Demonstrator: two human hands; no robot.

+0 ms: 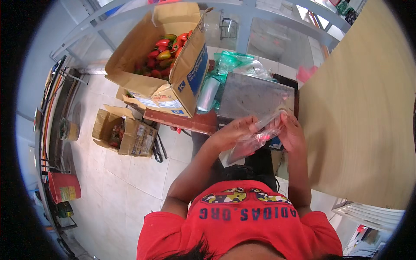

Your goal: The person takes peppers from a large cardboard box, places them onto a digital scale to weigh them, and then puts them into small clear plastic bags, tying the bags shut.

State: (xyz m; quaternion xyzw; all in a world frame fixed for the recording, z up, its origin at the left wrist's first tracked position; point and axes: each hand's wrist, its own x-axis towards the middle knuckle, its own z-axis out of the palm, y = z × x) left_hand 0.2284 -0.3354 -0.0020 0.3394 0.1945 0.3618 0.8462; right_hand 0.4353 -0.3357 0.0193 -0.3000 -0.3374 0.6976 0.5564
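Between my two hands is a clear plastic bag, its mouth edge stretched above my lap. My left hand grips the bag's near-left side. At its upper right edge, my right hand pinches the film between thumb and fingers. Reddish colour shows through the plastic; I cannot tell whether anything is inside. Just beyond my hands lies a weighing scale with a flat metal platform. A large open cardboard box to the left holds many red, orange and green peppers.
A roll of clear bags and green plastic lie beside the scale on a reddish-brown table. On the tiled floor stands a smaller cardboard box. A wooden panel rises close on the right; a red bucket stands far left.
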